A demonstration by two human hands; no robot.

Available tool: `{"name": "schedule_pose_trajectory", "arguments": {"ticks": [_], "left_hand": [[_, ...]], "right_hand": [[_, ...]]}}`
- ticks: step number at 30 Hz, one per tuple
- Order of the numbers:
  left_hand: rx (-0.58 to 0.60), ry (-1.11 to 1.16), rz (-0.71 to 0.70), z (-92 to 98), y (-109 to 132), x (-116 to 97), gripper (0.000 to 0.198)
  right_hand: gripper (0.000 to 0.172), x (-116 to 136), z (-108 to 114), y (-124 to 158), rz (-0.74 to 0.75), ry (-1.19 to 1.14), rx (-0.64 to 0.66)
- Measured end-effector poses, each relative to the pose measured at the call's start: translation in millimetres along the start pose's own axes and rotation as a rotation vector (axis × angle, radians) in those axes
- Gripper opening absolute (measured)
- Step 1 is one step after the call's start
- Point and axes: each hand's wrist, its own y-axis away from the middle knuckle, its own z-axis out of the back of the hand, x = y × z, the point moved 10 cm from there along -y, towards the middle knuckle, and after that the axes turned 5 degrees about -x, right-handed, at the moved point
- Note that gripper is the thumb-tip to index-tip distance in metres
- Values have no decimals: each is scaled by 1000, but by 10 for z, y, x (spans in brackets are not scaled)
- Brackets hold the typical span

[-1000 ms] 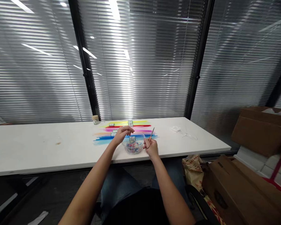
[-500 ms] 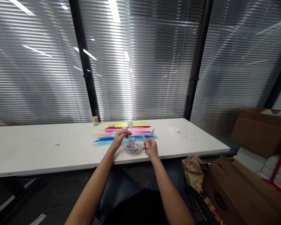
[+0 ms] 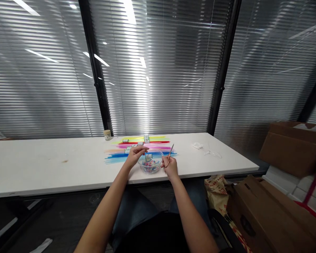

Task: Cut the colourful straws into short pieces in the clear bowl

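Note:
A clear round bowl (image 3: 150, 166) with many small colourful pieces stands near the table's front edge. Over its left rim is my left hand (image 3: 136, 155), fingers pinched together around something too small to make out. My right hand (image 3: 170, 166), at the bowl's right side, is closed around scissors (image 3: 171, 150) whose blades point up and away. A thin, pale curved strand arches over the bowl between my hands. Behind the bowl lie bundles of thin strips in yellow, red (image 3: 158, 142), pink and blue (image 3: 116, 155), with printed paper bands around them.
On the white table (image 3: 37, 165), a small lidded jar (image 3: 107, 135) stands at the back left of the strips. A crumpled white piece (image 3: 197, 145) and a clear looped strand (image 3: 212, 154) lie to the right. Cardboard boxes (image 3: 292, 149) and a printed bag (image 3: 216, 191) are at the right.
The view has shifted very slightly. Both hands keep nearly the same place, and the scissors are still in my right hand.

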Motion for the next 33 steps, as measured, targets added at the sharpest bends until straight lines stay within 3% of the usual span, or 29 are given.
{"name": "schedule_pose_trajectory", "arguments": {"ticks": [17,33], "left_hand": [[-27,-21,32,13,3,23,33],[-59,-71,1,28,2,-106,35]], "right_hand": [[26,-33,16,-7,-9,13,-16],[26,-68,6,-18,-36,-10,-3]]}}
